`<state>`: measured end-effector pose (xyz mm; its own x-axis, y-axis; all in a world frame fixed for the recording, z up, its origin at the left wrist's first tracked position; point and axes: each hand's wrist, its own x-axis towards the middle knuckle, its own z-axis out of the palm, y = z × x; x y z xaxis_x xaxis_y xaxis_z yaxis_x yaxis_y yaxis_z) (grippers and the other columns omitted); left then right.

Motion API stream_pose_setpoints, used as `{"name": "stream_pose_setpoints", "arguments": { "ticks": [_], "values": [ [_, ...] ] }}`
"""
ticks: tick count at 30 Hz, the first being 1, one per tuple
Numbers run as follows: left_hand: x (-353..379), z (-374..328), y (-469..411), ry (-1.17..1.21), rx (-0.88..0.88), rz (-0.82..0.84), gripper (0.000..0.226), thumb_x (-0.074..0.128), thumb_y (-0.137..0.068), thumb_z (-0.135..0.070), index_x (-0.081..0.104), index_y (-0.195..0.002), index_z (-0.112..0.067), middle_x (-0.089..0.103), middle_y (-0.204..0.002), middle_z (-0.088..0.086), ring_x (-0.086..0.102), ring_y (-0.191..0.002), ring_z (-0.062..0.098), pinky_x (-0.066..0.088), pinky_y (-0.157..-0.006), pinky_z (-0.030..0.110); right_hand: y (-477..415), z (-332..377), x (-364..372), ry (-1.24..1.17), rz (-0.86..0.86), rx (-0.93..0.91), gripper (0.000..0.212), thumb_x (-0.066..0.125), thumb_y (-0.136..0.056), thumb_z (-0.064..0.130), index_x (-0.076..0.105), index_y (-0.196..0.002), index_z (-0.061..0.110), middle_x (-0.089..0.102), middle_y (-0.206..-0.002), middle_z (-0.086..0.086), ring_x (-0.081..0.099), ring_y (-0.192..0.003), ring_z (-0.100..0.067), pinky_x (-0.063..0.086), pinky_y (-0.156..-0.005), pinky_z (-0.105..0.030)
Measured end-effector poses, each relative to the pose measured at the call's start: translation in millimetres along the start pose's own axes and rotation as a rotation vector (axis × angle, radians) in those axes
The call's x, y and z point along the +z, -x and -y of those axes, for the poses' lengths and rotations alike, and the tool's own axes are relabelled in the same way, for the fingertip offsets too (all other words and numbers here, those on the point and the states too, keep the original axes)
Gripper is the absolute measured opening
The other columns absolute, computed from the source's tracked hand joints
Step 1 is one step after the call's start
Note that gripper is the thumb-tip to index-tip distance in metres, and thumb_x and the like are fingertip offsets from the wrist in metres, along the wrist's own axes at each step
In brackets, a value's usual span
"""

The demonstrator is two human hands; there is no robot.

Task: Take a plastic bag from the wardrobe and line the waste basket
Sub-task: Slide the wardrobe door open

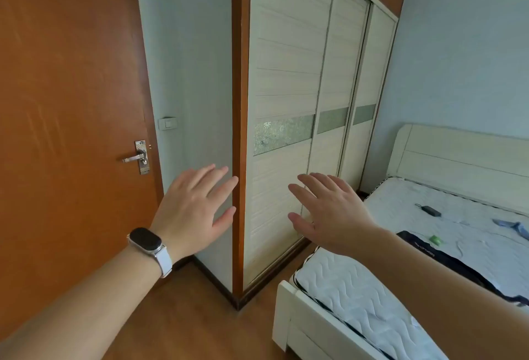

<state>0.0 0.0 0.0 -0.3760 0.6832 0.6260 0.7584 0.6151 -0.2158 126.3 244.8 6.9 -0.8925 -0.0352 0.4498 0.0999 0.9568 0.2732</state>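
The wardrobe [289, 79] stands ahead, tall, with cream slatted sliding doors, a green patterned glass band and a brown wooden side frame. All its doors are closed. My left hand [191, 210], with a watch on the wrist, is raised with fingers spread near the wardrobe's brown left edge. My right hand [332, 213] is also raised and spread in front of the lower part of the nearest sliding door. Neither hand holds anything. No plastic bag and no waste basket are in view.
A brown room door [68, 102] with a metal handle [134, 158] is shut at the left. A white bed [357, 296] with a bare mattress fills the lower right, with small items and a dark bag on it. A narrow strip of wooden floor runs between bed and wardrobe.
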Motion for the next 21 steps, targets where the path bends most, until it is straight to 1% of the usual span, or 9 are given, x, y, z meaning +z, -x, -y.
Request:
{"name": "stream_pose_setpoints", "arguments": {
  "ticks": [2, 6, 10, 14, 17, 21],
  "values": [
    [3, -1, -2, -0.006, -0.007, 0.034, 0.056, 0.039, -0.091, -0.051, 0.062, -0.128, -0.016, 0.061, -0.133, 0.012, 0.057, -0.123, 0.034, 0.049, -0.097, 0.055, 0, -2, 4, -0.004, 0.003, 0.017, 0.057, 0.029, -0.093, 0.059, 0.050, -0.133, 0.025, 0.055, -0.139, -0.003, 0.051, -0.129, -0.027, 0.041, -0.107, -0.046],
    [32, -9, -13, -0.012, 0.006, 0.066, 0.057, 0.039, -0.090, -0.052, 0.063, -0.127, -0.016, 0.061, -0.133, 0.012, 0.057, -0.122, 0.034, 0.047, -0.097, 0.053, -3, -15, 34, 0.009, -0.019, -0.007, 0.055, 0.032, -0.093, 0.058, 0.053, -0.130, 0.024, 0.058, -0.136, -0.003, 0.054, -0.126, -0.027, 0.044, -0.104, -0.045],
    [61, -20, -38, -0.042, 0.036, 0.087, 0.057, 0.040, -0.089, -0.053, 0.063, -0.126, -0.017, 0.062, -0.132, 0.012, 0.058, -0.121, 0.034, 0.047, -0.096, 0.053, -13, -45, 60, -0.031, -0.003, 0.003, 0.056, 0.029, -0.093, 0.058, 0.052, -0.132, 0.024, 0.057, -0.137, -0.003, 0.054, -0.126, -0.028, 0.043, -0.106, -0.046],
    [87, -30, -71, -0.058, 0.015, 0.123, 0.057, 0.040, -0.089, -0.052, 0.063, -0.127, -0.016, 0.062, -0.132, 0.012, 0.058, -0.122, 0.035, 0.048, -0.095, 0.054, -31, -81, 91, -0.084, 0.017, -0.009, 0.058, 0.027, -0.093, 0.058, 0.052, -0.132, 0.023, 0.056, -0.139, -0.005, 0.052, -0.128, -0.029, 0.042, -0.107, -0.048],
    [108, -40, -104, -0.078, 0.002, 0.160, 0.058, 0.038, -0.089, -0.052, 0.063, -0.127, -0.016, 0.062, -0.132, 0.012, 0.058, -0.122, 0.034, 0.048, -0.095, 0.053, -47, -115, 112, -0.116, 0.034, -0.024, 0.060, 0.023, -0.094, 0.059, 0.048, -0.136, 0.024, 0.052, -0.143, -0.004, 0.048, -0.132, -0.029, 0.038, -0.110, -0.048],
    [137, -56, -154, -0.110, -0.020, 0.193, 0.058, 0.036, -0.090, -0.053, 0.062, -0.128, -0.017, 0.062, -0.132, 0.012, 0.058, -0.122, 0.033, 0.048, -0.095, 0.052, -73, -173, 138, -0.138, 0.013, -0.034, 0.058, 0.026, -0.095, 0.059, 0.047, -0.137, 0.024, 0.052, -0.144, -0.005, 0.047, -0.133, -0.028, 0.038, -0.110, -0.047]
  ]
}}
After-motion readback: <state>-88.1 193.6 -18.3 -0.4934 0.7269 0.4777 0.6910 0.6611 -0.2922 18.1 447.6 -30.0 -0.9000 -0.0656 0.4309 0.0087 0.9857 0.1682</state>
